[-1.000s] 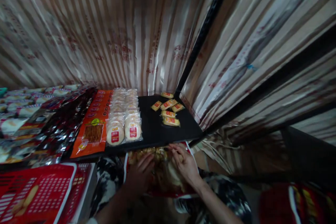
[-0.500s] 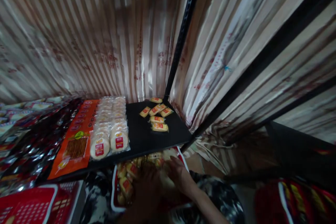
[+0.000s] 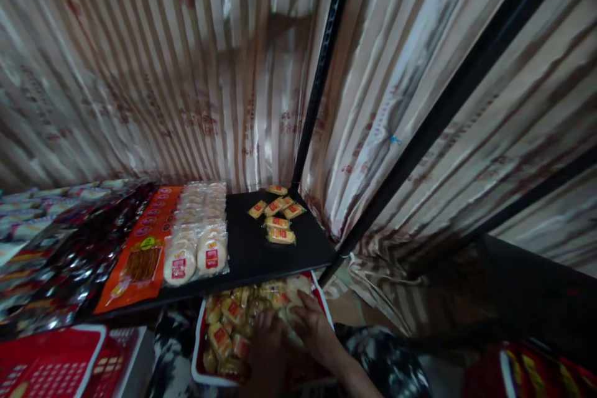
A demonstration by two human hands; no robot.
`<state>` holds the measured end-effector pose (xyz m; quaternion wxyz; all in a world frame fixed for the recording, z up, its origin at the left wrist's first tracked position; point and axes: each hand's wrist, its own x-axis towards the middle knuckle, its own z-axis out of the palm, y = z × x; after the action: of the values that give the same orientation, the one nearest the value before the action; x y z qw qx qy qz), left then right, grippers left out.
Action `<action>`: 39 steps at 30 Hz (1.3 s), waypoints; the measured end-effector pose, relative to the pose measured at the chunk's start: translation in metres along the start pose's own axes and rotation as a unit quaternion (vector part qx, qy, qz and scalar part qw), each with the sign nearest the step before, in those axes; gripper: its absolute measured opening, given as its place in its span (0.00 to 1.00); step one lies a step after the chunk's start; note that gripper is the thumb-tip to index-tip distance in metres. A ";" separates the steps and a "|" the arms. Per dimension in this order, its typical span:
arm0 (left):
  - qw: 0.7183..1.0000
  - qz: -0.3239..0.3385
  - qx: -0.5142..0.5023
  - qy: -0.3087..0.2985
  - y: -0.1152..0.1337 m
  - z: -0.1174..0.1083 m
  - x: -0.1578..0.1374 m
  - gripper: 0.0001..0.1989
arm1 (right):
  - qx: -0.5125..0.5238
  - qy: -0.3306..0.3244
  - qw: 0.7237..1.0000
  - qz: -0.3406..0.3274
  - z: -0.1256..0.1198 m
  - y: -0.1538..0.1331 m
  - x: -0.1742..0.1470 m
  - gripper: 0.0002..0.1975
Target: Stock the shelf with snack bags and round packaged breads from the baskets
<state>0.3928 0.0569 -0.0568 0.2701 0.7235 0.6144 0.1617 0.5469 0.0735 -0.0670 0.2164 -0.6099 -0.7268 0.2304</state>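
Observation:
A red basket with a white rim [image 3: 198,342] rests at my lap, partly under the front edge of the black shelf. Small yellow wrapped snacks [image 3: 220,339] with red labels fill its left side, and pale clear-wrapped pieces [image 3: 293,291] lie at its right. My left hand [image 3: 270,339] reaches down among the snacks in the middle; its fingertips are in shadow, so I cannot make out anything in them. Beside it, my right hand [image 3: 316,328] lies over the pale pieces with its fingers stretched out and slightly apart.
On the black shelf [image 3: 252,261] lie several loose yellow snacks [image 3: 280,235], rows of round wrapped crackers [image 3: 212,256] and an orange packet [image 3: 135,267]. Another red basket [image 3: 46,360] stands at lower left. A black post [image 3: 321,74] rises at the shelf's back corner before striped sheeting.
The view has tilted slightly, so the shelf sits lower in the picture. Both hands remain in the basket, and my right hand's fingers have come closer to the left hand.

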 end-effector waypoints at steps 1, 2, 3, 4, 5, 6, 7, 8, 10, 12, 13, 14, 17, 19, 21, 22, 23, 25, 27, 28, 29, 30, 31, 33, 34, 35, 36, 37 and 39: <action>1.000 -0.003 -0.004 0.001 0.003 -0.004 -0.002 0.16 | -0.020 -0.011 1.000 0.002 -0.002 -0.004 0.000 0.14; 1.000 -0.004 -0.010 0.002 0.006 -0.009 -0.004 0.16 | -0.040 -0.023 0.999 0.004 -0.005 -0.007 0.000 0.15; 1.000 -0.005 -0.016 0.009 0.008 -0.013 -0.007 0.15 | -0.058 -0.032 0.998 0.006 -0.006 -0.011 -0.001 0.15; 0.999 -0.005 -0.026 0.020 0.009 -0.017 -0.010 0.16 | -0.070 -0.040 0.997 0.005 -0.008 -0.014 -0.001 0.16; 0.999 -0.002 -0.040 0.033 0.009 -0.018 -0.012 0.16 | -0.072 -0.043 0.996 0.002 -0.009 -0.016 -0.002 0.16; 0.997 0.002 -0.057 0.050 0.007 -0.018 -0.015 0.17 | -0.068 -0.044 0.997 -0.001 -0.009 -0.019 -0.002 0.15; 0.995 0.009 -0.077 0.069 0.005 -0.017 -0.016 0.18 | -0.059 -0.045 0.997 -0.004 -0.010 -0.021 -0.002 0.15; 0.991 0.020 -0.094 0.090 0.001 -0.014 -0.017 0.19 | -0.047 -0.046 0.998 -0.006 -0.010 -0.023 -0.002 0.15; 0.984 0.046 -0.117 0.127 -0.007 -0.009 -0.017 0.18 | -0.020 -0.052 0.998 -0.008 -0.012 -0.028 -0.002 0.16; 0.979 0.059 -0.135 0.142 -0.013 -0.010 -0.016 0.16 | 0.011 -0.060 0.998 -0.010 -0.015 -0.034 -0.001 0.17; 0.977 0.059 -0.145 0.142 -0.014 -0.013 -0.016 0.15 | 0.029 -0.061 0.998 -0.011 -0.017 -0.038 -0.001 0.18; 0.976 0.056 -0.157 0.138 -0.014 -0.018 -0.016 0.13 | 0.050 -0.060 0.997 -0.012 -0.019 -0.041 -0.001 0.19; 0.973 0.024 -0.199 0.116 -0.010 -0.041 -0.018 0.08 | 0.124 -0.057 0.990 -0.022 -0.026 -0.053 -0.003 0.22; 0.969 0.004 -0.222 0.108 -0.006 -0.059 -0.018 0.04 | 0.170 -0.066 0.983 -0.022 -0.030 -0.059 -0.004 0.24; 0.967 -0.013 -0.231 0.104 -0.002 -0.074 -0.015 0.05 | 0.210 -0.076 0.974 -0.020 -0.033 -0.063 -0.004 0.24; 0.968 -0.014 -0.226 0.105 -0.001 -0.081 -0.013 0.05 | 0.231 -0.082 0.969 -0.016 -0.033 -0.065 -0.004 0.23; 0.970 -0.018 -0.217 0.109 0.000 -0.087 -0.010 0.05 | 0.246 -0.087 0.965 -0.010 -0.033 -0.066 -0.003 0.21; 0.974 -0.032 -0.194 0.114 -0.001 -0.096 -0.005 0.06 | 0.244 -0.079 0.967 -0.004 -0.033 -0.068 0.000 0.19; 0.980 -0.024 -0.176 0.094 -0.006 -0.099 -0.002 0.06 | 0.196 -0.054 0.979 -0.007 -0.031 -0.069 0.002 0.17; 0.983 -0.009 -0.172 0.068 -0.009 -0.098 -0.002 0.05 | 0.168 -0.046 0.985 -0.010 -0.030 -0.069 0.002 0.17; 0.985 0.007 -0.170 0.039 -0.014 -0.096 -0.004 0.06 | 0.142 -0.046 0.989 -0.011 -0.027 -0.068 0.001 0.16; 0.986 0.018 -0.168 0.012 -0.019 -0.091 -0.007 0.07 | 0.119 -0.052 0.991 -0.010 -0.025 -0.068 -0.002 0.17; 0.986 0.023 -0.164 -0.006 -0.025 -0.086 -0.010 0.09 | 0.097 -0.064 0.993 -0.010 -0.021 -0.067 -0.006 0.17; 0.988 0.029 -0.149 -0.022 -0.034 -0.073 -0.019 0.15 | 0.046 -0.086 0.995 -0.024 -0.012 -0.065 -0.016 0.19; 0.990 0.031 -0.137 -0.025 -0.037 -0.066 -0.024 0.18 | 0.022 -0.093 0.995 -0.036 -0.007 -0.063 -0.021 0.22; 0.991 0.030 -0.126 -0.030 -0.039 -0.060 -0.028 0.22 | 0.000 -0.099 0.994 -0.048 -0.002 -0.062 -0.026 0.24; 0.992 0.025 -0.117 -0.037 -0.040 -0.056 -0.031 0.25 | -0.015 -0.103 0.993 -0.057 0.002 -0.061 -0.030 0.27; 0.993 0.015 -0.111 -0.043 -0.040 -0.052 -0.033 0.27 | -0.024 -0.105 0.992 -0.063 0.005 -0.059 -0.032 0.29; 0.993 -0.012 -0.107 -0.038 -0.039 -0.049 -0.035 0.28 | -0.032 -0.108 0.991 -0.071 0.009 -0.056 -0.034 0.31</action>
<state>0.3273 0.0359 -0.0370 0.3711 0.6887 0.5913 0.1959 0.5033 0.0309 -0.0421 0.1325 -0.5353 -0.7941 0.2556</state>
